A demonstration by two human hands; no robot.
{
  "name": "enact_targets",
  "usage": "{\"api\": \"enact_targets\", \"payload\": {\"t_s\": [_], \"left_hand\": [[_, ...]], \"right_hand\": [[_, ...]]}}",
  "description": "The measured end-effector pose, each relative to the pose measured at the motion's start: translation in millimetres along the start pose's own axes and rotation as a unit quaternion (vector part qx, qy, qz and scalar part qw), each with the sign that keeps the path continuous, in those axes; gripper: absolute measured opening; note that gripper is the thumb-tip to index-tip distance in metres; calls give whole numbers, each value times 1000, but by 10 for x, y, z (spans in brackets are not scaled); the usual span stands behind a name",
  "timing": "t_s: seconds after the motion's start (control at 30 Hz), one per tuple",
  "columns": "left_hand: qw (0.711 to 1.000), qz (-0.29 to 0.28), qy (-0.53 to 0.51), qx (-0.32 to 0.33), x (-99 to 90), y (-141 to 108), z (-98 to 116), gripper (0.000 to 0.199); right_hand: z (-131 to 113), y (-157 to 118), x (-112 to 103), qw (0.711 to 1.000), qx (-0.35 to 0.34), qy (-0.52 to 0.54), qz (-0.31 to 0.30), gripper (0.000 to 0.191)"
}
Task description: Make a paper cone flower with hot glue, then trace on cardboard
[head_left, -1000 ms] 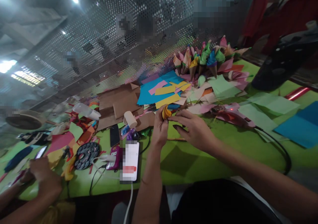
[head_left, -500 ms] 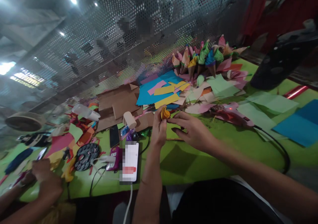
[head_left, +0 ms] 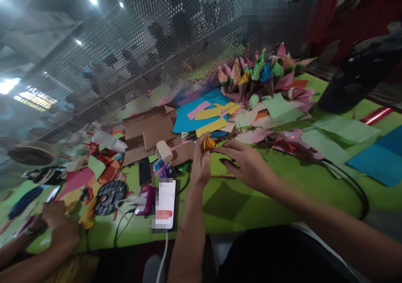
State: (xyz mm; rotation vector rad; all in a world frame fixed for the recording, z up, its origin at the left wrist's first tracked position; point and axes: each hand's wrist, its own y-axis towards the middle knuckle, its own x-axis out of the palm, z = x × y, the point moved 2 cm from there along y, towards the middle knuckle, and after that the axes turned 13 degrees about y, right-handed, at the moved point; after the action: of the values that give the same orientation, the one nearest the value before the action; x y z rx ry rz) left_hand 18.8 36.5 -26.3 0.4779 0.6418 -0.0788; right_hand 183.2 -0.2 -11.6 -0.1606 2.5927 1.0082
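Observation:
My left hand is closed around a small yellow twisted paper swirl, held upright above the green table. The fingers of my right hand are stretched toward it. The forefinger tip is at the lower right side of the swirl; whether it presses on it I cannot tell. My right thumb stays apart, below the forefinger. A thin stick lies on the table beneath my hands. Beyond them are yellow paper strips on a blue sheet. A pink glue gun with a lit red light rests to the right.
Paper ice-cream cones stand at the back. Brown card, a tape roll, a dark phone and a white phone lie left. Another person's hands work at far left. A black cable curves at right.
My right hand's fingers have shifted very slightly beside the yellow swirl. My left hand keeps its hold. The view has moved a little.

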Motion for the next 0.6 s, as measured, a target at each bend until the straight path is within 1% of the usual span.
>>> {"api": "enact_targets", "payload": {"t_s": [0.33, 0.6], "left_hand": [[999, -1, -15, -31, 5, -8, -5, 51], [999, 2, -14, -33, 4, -7, -21, 50]], "right_hand": [[-20, -4, -1, 1000, -4, 7, 0, 36], [-11, -4, 7, 1000, 1, 1, -3, 37]]}}
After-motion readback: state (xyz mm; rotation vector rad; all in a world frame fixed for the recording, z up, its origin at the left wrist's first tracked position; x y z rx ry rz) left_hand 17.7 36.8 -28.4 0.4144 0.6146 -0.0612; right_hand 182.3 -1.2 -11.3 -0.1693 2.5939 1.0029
